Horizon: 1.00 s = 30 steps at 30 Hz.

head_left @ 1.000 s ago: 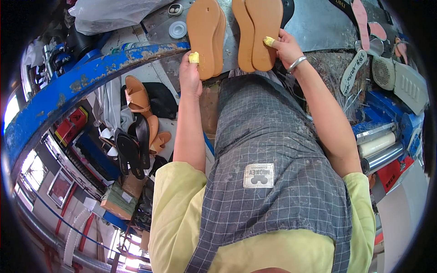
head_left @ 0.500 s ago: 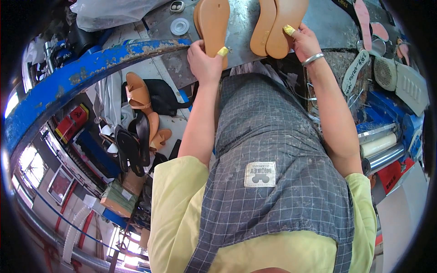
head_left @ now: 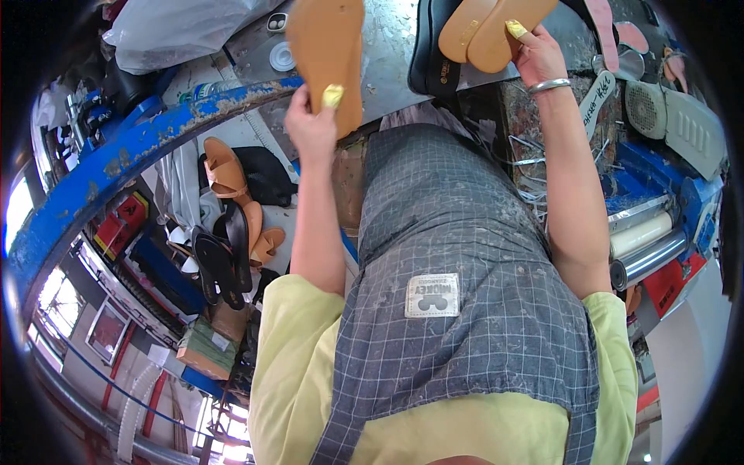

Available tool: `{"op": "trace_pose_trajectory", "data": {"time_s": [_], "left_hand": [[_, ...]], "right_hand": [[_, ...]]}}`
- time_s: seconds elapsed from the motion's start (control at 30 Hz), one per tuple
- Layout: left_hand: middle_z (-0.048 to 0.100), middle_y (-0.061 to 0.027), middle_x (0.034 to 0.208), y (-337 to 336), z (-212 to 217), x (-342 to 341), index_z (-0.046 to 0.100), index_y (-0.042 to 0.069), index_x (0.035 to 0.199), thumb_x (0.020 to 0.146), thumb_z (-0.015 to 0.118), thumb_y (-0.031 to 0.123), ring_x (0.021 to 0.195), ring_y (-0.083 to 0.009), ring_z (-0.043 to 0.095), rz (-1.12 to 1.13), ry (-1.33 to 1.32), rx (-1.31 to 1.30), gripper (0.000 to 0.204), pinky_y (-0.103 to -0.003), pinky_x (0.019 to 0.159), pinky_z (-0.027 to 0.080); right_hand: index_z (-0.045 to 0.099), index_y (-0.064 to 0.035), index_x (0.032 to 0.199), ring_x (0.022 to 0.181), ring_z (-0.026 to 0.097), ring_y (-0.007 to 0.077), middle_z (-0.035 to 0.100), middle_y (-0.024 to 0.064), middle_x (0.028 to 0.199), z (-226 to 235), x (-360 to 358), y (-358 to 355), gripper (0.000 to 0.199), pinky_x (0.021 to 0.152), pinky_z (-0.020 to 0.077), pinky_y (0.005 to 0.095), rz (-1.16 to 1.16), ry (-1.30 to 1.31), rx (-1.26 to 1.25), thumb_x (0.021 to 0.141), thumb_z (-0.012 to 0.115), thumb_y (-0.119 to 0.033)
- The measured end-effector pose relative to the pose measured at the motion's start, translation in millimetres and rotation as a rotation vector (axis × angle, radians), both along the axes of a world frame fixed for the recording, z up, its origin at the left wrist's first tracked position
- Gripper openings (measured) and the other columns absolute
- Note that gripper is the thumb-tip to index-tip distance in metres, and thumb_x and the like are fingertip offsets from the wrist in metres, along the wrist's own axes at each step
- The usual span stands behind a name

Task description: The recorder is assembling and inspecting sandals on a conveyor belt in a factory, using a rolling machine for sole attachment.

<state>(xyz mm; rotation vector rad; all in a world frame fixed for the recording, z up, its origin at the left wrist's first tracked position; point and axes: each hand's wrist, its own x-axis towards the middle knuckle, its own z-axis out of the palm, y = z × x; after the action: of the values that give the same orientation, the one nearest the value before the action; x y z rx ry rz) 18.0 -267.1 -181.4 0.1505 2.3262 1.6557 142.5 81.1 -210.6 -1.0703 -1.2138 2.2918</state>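
Raised at the table's near edge, my left hand (head_left: 312, 128) is closed on a pair of tan shoe soles (head_left: 324, 46), its thumb with yellow tape pressed on their face. The upper sole is smeared by motion. To the right, my right hand (head_left: 540, 60) grips another two tan soles (head_left: 496, 39) by their side, fanned apart, its taped thumb on top. Partly under these soles, black soles (head_left: 434, 54) lie on the grey metal table (head_left: 387, 74). A metal bangle (head_left: 549, 85) circles my right wrist.
A scuffed blue metal bar (head_left: 147, 128) curves in from the left. Beyond it are a round white lid (head_left: 283, 56) and a plastic bag (head_left: 182, 35). Tan sandals (head_left: 225, 172) and black ones sit lower left. Machine rollers (head_left: 647, 263) and a pink sole (head_left: 602, 35) are at right.
My left hand has lifted its tan soles and shifted left. My right hand has raised and tilted its pair up and to the right, and black soles now show beneath.
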Motion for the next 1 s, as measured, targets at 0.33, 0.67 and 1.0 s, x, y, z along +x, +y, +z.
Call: {"op": "trace_pose_trajectory", "data": {"time_s": [0.33,0.67,1.0], "left_hand": [[0.062,-0.0107,0.098,-72.8,90.6,16.0,0.059,-0.002,0.110,0.086,0.066,0.017,0.088,-0.0186,0.058,-0.113,0.321,-0.274,0.032,-0.030,0.080,0.046],[0.064,-0.0113,0.096,-58.1,67.2,60.5,0.058,-0.002,0.112,0.087,0.060,0.011,0.088,-0.0192,0.061,-0.207,0.133,-0.060,0.028,-0.029,0.080,0.046],[0.060,-0.0092,0.099,-117.0,49.2,104.8,0.053,-0.002,0.112,0.090,0.045,0.005,0.093,-0.0172,0.057,0.007,0.050,-0.196,0.024,-0.028,0.084,0.043]], "right_hand": [[0.053,-0.0017,0.117,0.100,0.061,0.0170,0.063,0.0057,0.109,-1.3,-16.6,-30.5,0.031,0.082,0.0501,0.0301,0.162,-0.049,-0.008,0.087,0.061,-0.006],[0.055,-0.0006,0.115,0.092,0.063,0.0181,0.064,0.0089,0.103,27.6,-29.6,-51.5,0.030,0.076,0.0511,0.0301,0.190,-0.089,-0.010,0.085,0.061,-0.003],[0.054,-0.0013,0.117,0.084,0.066,0.0176,0.066,0.0090,0.099,24.6,-21.6,-69.2,0.036,0.070,0.0544,0.0295,0.275,-0.103,-0.048,0.083,0.065,-0.003]]}}
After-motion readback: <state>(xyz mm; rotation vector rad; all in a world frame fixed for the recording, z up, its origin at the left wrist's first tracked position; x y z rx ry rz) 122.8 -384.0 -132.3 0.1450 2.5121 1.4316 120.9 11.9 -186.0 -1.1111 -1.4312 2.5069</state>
